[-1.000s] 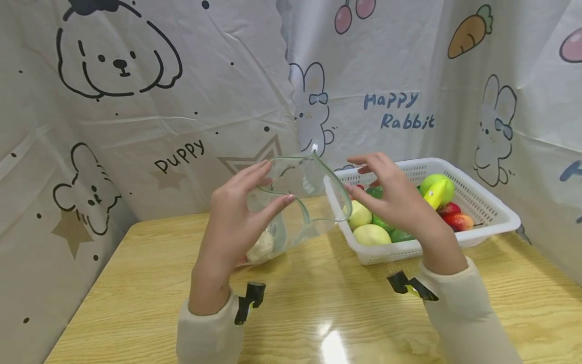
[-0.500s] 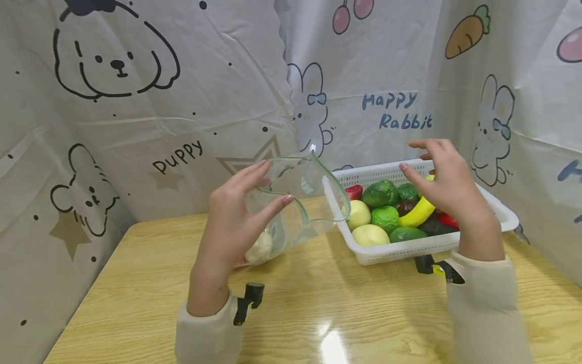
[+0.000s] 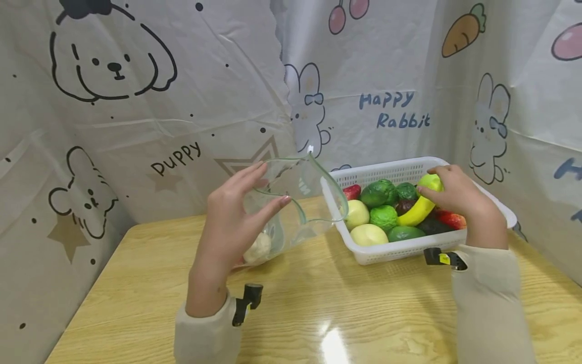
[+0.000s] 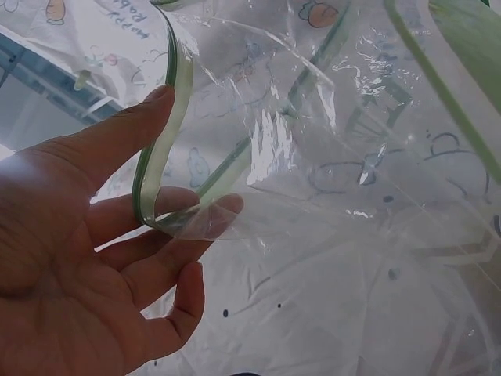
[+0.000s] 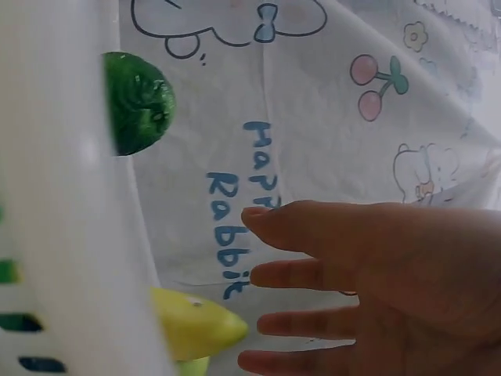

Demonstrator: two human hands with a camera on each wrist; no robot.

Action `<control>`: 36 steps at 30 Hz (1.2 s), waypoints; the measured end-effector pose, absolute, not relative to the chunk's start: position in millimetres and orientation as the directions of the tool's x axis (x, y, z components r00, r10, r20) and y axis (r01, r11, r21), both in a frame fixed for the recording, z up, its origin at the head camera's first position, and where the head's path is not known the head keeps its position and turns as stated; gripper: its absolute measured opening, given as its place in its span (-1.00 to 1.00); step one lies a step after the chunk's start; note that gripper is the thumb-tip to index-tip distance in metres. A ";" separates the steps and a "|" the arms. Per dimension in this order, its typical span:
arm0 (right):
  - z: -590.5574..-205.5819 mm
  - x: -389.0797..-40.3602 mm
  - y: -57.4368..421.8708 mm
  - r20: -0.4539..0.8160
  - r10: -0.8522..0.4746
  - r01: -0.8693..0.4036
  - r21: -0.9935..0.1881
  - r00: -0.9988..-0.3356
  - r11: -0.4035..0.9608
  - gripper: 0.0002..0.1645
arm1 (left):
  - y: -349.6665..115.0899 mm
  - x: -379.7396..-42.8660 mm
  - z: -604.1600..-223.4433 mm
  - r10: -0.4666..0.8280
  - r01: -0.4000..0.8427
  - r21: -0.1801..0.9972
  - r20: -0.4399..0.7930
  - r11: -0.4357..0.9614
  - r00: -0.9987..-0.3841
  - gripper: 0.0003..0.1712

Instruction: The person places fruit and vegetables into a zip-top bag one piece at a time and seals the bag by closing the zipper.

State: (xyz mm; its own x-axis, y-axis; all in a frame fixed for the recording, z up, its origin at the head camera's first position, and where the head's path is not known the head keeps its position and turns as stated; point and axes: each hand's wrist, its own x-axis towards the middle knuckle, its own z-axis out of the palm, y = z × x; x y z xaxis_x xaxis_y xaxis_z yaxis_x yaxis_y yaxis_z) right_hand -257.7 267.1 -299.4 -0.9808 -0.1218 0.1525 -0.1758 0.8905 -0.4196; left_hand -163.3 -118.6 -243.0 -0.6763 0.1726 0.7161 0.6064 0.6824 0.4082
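1. The head view is fairly bright and even; hard white glare sits on the pale yellow wood-grain desk (image 3: 291, 308) at bottom centre — a reflection of light from above.
2. Shadows there are soft, a faint one lying just left of the white perforated plastic basket (image 3: 409, 249).
3. The left wrist view is dimmer and bluish, with a bright glow at its left edge. Glare streaks cross the clear, green-edged plastic bag (image 4: 321, 149); the bare left hand (image 4: 94, 258) is mostly shaded.
4. The right wrist view is grey and dull: the basket's near side blurs out of focus, the bare right hand (image 5: 376, 282) looks dark — small highlights dot the wrinkled dark-green vegetable (image 5: 141, 106).
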 end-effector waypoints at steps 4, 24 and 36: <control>-307.1 -263.4 268.7 0.124 -0.133 -0.174 -0.427 -0.983 0.888 -0.19 | -117.3 -163.3 -243.7 0.177 0.607 0.408 0.713 0.682 -0.678 -0.26; -306.7 -255.3 250.8 0.032 -0.240 -0.232 -0.409 -0.970 0.882 -0.55 | -116.5 -163.1 -245.0 0.182 0.598 0.414 0.698 0.687 -0.692 -0.27; -307.2 -254.6 244.9 -0.002 -0.258 -0.237 -0.385 -0.966 0.892 -0.62 | -116.8 -163.0 -244.8 0.178 0.601 0.411 0.706 0.685 -0.686 -0.27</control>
